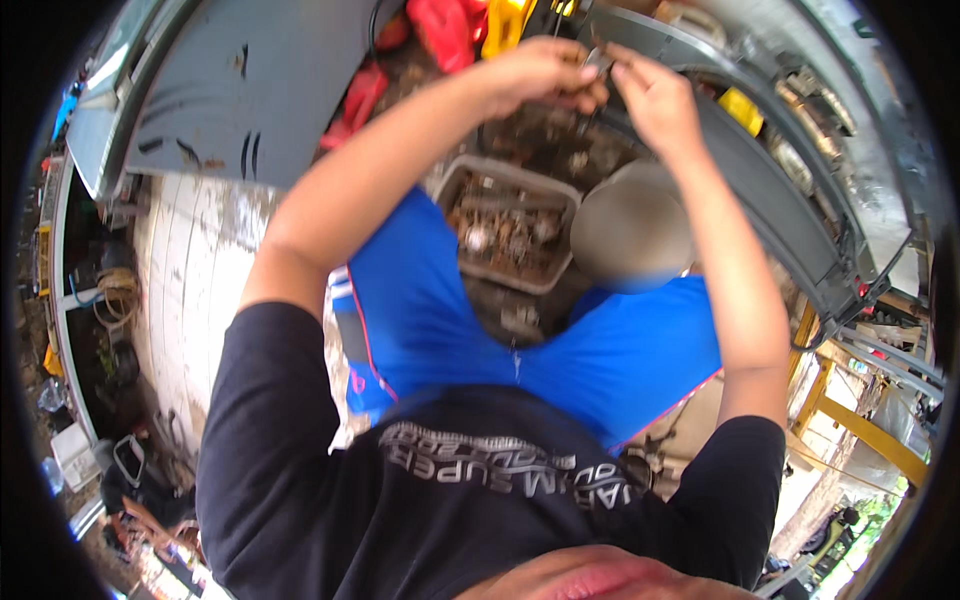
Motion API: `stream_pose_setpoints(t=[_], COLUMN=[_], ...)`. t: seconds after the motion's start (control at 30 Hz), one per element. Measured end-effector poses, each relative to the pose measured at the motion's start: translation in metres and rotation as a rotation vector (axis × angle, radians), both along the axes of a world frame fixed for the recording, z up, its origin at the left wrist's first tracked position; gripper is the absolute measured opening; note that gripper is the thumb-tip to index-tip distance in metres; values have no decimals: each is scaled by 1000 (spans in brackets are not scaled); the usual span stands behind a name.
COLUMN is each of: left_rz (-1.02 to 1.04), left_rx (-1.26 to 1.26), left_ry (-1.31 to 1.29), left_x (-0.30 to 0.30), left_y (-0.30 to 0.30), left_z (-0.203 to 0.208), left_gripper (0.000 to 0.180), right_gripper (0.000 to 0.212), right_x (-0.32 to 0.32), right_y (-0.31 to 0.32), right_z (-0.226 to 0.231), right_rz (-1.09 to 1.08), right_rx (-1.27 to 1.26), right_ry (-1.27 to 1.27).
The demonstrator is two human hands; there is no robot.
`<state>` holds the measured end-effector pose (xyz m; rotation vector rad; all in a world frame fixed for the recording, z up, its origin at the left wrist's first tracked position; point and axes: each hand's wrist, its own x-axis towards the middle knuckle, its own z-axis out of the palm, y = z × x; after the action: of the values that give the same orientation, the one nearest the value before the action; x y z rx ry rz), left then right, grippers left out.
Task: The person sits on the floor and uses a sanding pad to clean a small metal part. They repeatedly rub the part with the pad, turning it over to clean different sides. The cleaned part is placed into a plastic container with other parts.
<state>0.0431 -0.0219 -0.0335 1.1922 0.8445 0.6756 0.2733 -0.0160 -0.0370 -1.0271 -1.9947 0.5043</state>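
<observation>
Both arms stretch out to the top of the view, where the hands meet. My left hand [550, 75] has its fingers curled round a small, shiny metal piece [598, 62]. Close against it, my right hand [655, 98] pinches at the same small piece from the other side. Its exact kind cannot be made out because it is small and partly covered by fingers. Below the hands sits a greyish plastic tray [507, 280] full of rusty small metal parts [508, 222]. Beside the tray is a round, beige-grey blurred object [632, 225], near my right knee.
A large grey metal panel [250, 90] stands at the left. Red objects [445, 32] and a yellow one [505, 25] lie beyond my left forearm. A dark curved panel [770, 170] runs along the right. White boards [195, 270] lie at the left, with coiled rope [118, 295] beyond.
</observation>
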Motion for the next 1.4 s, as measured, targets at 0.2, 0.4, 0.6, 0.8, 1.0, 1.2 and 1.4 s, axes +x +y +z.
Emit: stream_pose_setpoints(t=[0.2, 0.4, 0.6, 0.8, 1.0, 1.2, 1.4], left_rz=[34, -13, -2, 42, 54, 33, 52], left_rx=[65, 135, 173, 145, 167, 176, 215], left_ry=[42, 51, 45, -7, 32, 91, 50], left_x=[-1, -6, -3, -2, -2, 2, 0], left_y=[-2, 0, 0, -6, -9, -13, -12], left_z=[7, 6, 3, 15, 20, 20, 13], left_gripper=[26, 28, 25, 20, 19, 19, 20], right_gripper=[35, 33, 37, 51, 48, 44, 46], right_x=[-4, -4, -2, 1, -3, -7, -9], right_y=[-7, -2, -1, -6, -8, -15, -20], right_z=[7, 13, 14, 21, 27, 30, 31], right_rz=[-21, 34, 84, 123, 104, 116, 131], right_rx=[-81, -113, 39, 155, 231, 253, 263], right_ry=[-29, 46, -26, -22, -14, -12, 49])
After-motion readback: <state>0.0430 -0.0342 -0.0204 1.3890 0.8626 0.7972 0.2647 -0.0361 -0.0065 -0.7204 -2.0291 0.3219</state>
